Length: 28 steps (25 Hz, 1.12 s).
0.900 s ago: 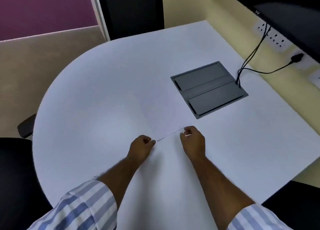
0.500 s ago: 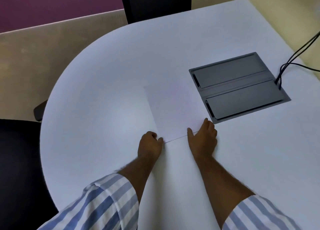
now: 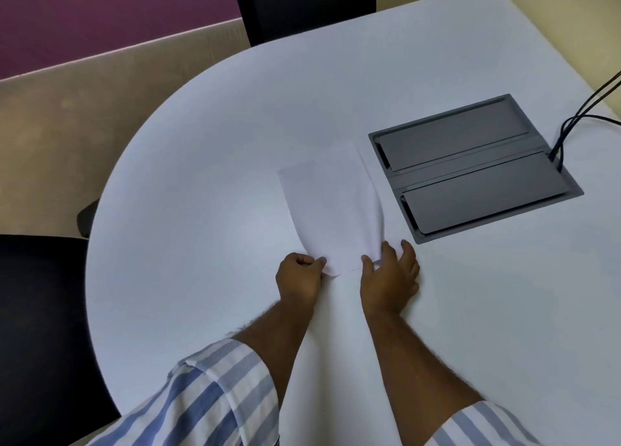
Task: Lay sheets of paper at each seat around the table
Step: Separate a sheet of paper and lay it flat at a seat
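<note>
A white sheet of paper (image 3: 331, 207) lies on the white table (image 3: 201, 193), near its middle, with its right side bowed upward. My left hand (image 3: 299, 279) is a closed fist pinching the sheet's near left corner. My right hand (image 3: 391, 274) pinches the near right corner with thumb and forefinger, the other fingers spread on the table. Whether more sheets lie under the top one cannot be told.
A grey cable box (image 3: 473, 166) with two lids is set into the table right of the paper, black cables (image 3: 578, 123) running out of it. A black chair (image 3: 37, 328) stands at the left edge and another chair (image 3: 302, 5) at the far side.
The near edge of the paper has been pinched and lifted, and the sheet now buckles upward on its right side. My right hand has gone from resting flat to gripping.
</note>
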{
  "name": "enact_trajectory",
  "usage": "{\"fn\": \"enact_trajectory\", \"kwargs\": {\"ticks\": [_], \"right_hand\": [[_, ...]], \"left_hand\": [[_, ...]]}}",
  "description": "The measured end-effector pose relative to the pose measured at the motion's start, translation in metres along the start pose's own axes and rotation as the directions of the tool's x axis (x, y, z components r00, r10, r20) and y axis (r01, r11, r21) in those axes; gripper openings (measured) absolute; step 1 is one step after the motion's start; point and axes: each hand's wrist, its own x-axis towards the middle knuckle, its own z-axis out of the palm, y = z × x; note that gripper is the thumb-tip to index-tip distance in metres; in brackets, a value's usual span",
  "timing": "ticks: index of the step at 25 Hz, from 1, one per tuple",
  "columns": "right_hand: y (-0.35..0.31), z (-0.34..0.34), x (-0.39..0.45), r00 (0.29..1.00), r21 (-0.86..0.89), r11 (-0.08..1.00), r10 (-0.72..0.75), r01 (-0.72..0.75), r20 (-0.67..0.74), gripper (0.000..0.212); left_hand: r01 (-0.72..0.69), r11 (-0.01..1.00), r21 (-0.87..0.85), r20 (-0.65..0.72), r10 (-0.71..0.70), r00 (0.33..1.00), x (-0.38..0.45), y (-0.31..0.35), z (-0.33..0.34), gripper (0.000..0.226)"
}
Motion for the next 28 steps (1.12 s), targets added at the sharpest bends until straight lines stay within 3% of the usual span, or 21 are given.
{"fn": "enact_trajectory", "kwargs": {"ticks": [3, 5, 7, 9, 10, 12, 14, 16, 19, 21, 23, 25, 28], "right_hand": [[-0.005, -0.005, 0.000, 0.999, 0.144, 0.989, -0.002, 0.008, -0.043, 0.035], [-0.011, -0.010, 0.000, 0.998, 0.371, 0.929, 0.021, 0.005, -0.066, 0.041], [-0.022, -0.021, 0.001, 0.989, 0.660, 0.741, 0.144, -0.123, 0.023, 0.054], [-0.030, -0.032, 0.004, 0.951, 0.845, 0.454, 0.248, -0.283, 0.185, 0.064], [-0.033, -0.038, 0.007, 0.915, 0.879, 0.301, 0.285, -0.369, 0.287, 0.057], [-0.037, -0.052, 0.011, 0.822, 0.846, 0.071, 0.289, -0.529, 0.490, 0.026], [-0.040, -0.062, 0.011, 0.756, 0.784, -0.037, 0.238, -0.620, 0.609, 0.023], [-0.048, -0.072, 0.009, 0.728, 0.744, -0.131, 0.156, -0.655, 0.668, 0.020], [-0.063, -0.082, -0.004, 0.697, 0.693, -0.170, 0.042, -0.701, 0.715, 0.021], [-0.067, -0.082, -0.018, 0.684, 0.678, -0.118, -0.016, -0.726, 0.730, 0.031], [-0.064, -0.082, -0.037, 0.680, 0.682, -0.010, -0.085, -0.731, 0.728, 0.040], [-0.056, -0.081, -0.055, 0.675, 0.687, 0.051, -0.146, -0.725, 0.723, 0.049], [-0.041, -0.079, -0.067, 0.623, 0.631, 0.015, -0.147, -0.776, 0.769, 0.041]], "left_hand": [[0.000, 0.999, 0.038, 0.009, 0.000, 1.000, 0.000, 0.003, -0.004, 0.018], [0.008, 1.000, 0.025, 0.018, -0.008, 1.000, -0.002, 0.004, -0.007, 0.021], [0.023, 1.000, -0.016, 0.038, -0.022, 0.999, -0.006, 0.006, -0.011, 0.023], [0.044, 0.995, -0.085, 0.064, -0.039, 0.997, -0.010, 0.008, -0.015, 0.021], [0.056, 0.990, -0.126, 0.077, -0.046, 0.996, -0.014, 0.009, -0.016, 0.018], [0.069, 0.981, -0.180, 0.076, -0.056, 0.996, -0.020, 0.013, -0.021, 0.017], [0.087, 0.976, -0.199, 0.057, -0.077, 0.995, -0.023, 0.016, -0.026, 0.023], [0.174, 0.931, -0.320, 0.129, -0.139, 0.982, -0.031, 0.020, -0.034, 0.025], [0.355, 0.768, -0.534, 0.369, -0.166, 0.914, -0.048, 0.029, -0.048, 0.035], [0.351, 0.705, -0.617, 0.396, -0.107, 0.912, -0.056, 0.033, -0.058, 0.032], [0.222, 0.747, -0.627, 0.317, -0.016, 0.948, -0.060, 0.038, -0.075, 0.030], [0.006, 0.849, -0.529, 0.202, 0.119, 0.972, -0.060, 0.040, -0.105, 0.029], [-0.216, 0.903, -0.371, 0.162, 0.292, 0.942, -0.060, 0.032, -0.154, 0.029]]}}
